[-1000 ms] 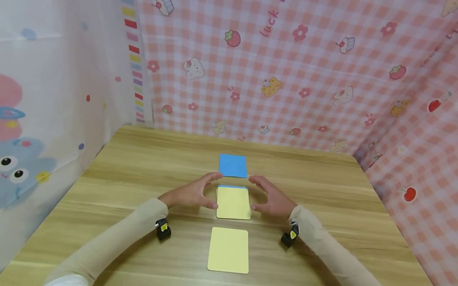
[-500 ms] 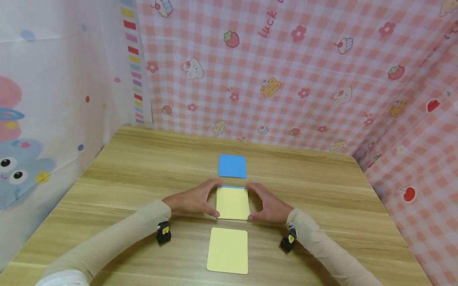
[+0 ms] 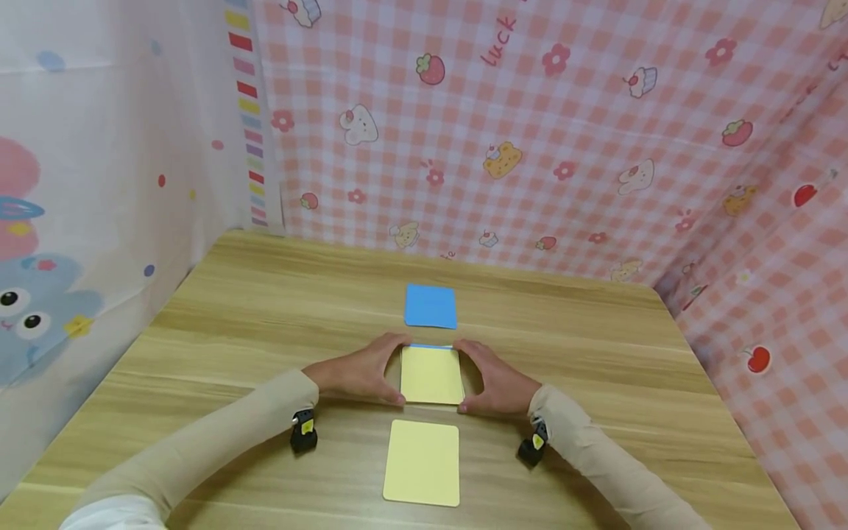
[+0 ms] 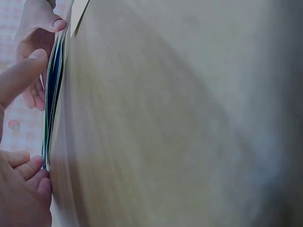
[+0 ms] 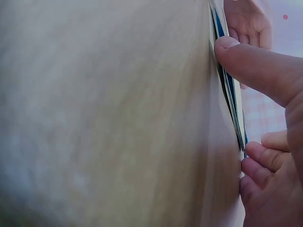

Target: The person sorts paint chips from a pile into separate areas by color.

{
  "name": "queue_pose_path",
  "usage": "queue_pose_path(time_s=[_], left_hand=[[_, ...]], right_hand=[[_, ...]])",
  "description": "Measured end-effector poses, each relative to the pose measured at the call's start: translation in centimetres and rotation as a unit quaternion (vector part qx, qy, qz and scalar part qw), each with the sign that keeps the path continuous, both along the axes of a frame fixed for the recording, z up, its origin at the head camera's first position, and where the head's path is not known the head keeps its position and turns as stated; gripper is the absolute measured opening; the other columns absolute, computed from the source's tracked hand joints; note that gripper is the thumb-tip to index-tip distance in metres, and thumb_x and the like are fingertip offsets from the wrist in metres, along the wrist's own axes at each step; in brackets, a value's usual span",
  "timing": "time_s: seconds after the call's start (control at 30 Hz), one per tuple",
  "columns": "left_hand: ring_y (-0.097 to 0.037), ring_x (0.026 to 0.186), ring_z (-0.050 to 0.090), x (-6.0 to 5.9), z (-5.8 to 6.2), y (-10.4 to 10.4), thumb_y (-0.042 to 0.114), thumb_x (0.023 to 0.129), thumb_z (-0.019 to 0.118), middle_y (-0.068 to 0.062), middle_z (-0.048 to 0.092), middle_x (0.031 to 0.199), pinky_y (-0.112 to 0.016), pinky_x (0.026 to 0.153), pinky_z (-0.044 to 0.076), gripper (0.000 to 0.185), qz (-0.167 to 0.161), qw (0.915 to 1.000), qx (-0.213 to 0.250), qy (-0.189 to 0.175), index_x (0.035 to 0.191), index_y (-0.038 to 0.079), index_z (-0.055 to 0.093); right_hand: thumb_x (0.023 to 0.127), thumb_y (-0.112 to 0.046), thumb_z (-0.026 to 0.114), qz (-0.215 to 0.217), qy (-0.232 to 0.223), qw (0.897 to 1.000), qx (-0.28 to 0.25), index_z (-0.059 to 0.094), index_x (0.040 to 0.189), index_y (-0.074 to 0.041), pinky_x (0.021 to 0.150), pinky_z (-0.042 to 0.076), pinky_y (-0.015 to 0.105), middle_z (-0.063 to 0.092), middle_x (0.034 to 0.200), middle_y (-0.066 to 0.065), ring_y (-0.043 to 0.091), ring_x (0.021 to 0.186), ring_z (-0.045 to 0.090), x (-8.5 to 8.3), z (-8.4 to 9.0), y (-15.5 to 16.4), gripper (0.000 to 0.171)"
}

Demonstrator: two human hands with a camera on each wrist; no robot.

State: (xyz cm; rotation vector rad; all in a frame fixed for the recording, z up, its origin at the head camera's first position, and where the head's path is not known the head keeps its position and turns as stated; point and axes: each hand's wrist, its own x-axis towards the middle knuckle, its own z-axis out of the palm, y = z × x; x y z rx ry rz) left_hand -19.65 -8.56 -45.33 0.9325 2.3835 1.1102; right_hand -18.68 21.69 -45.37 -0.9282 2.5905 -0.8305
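A small stack of square cards (image 3: pixel 431 375), yellow on top with a thin blue strip along its far edge, lies mid-table between the two hands. My left hand (image 3: pixel 363 370) grips its left side, thumb at the near corner and fingers at the far one. Mirroring it, my right hand (image 3: pixel 500 377) holds the right side the same way. Seen edge-on in the left wrist view, the stacked cards (image 4: pixel 53 90) bow slightly apart, with blue showing between pale layers. The right wrist view shows the right thumb (image 5: pixel 228 43) against the stack's edge.
Beyond the stack lies a blue card (image 3: pixel 430 305); nearer the body is a single yellow card (image 3: pixel 422 464). The wooden table (image 3: pixel 265 294) ends at a pink checked cloth (image 3: pixel 464 147) behind and a white printed cloth (image 3: pixel 119 147) at left.
Both hands have closed in from the sides and now hold the stack at its corners. The separate blue and yellow cards have stayed in place.
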Motion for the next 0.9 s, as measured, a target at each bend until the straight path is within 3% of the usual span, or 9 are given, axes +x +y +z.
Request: queue_pose_path(time_s=[0.5,0.9], left_hand=[[-0.033,0.142,0.029,0.08,-0.45,0.13,0.037,0.076,0.087,-0.016,0.033,0.155,-0.050,0.116,0.030,0.104,0.004,0.9984,-0.038,0.041,0.154,0.002,0.028],[-0.029,0.144,0.028,0.11,-0.06,0.04,0.039,0.077,0.086,-0.014,0.028,0.157,-0.050,0.117,0.029,0.105,0.005,0.9999,-0.009,-0.005,0.156,0.006,0.026]], right_hand=[[0.077,-0.033,0.087,0.005,0.012,1.000,-0.005,0.030,0.155,-0.002,0.117,0.029,0.055,0.035,0.156,0.020,0.036,0.145,0.030,0.01,0.23,-0.28,0.102],[0.076,-0.037,0.088,0.002,-0.010,0.999,-0.032,0.029,0.156,-0.006,0.115,0.030,0.058,0.032,0.157,0.017,0.034,0.145,0.029,-0.04,-0.05,-0.04,0.104]])
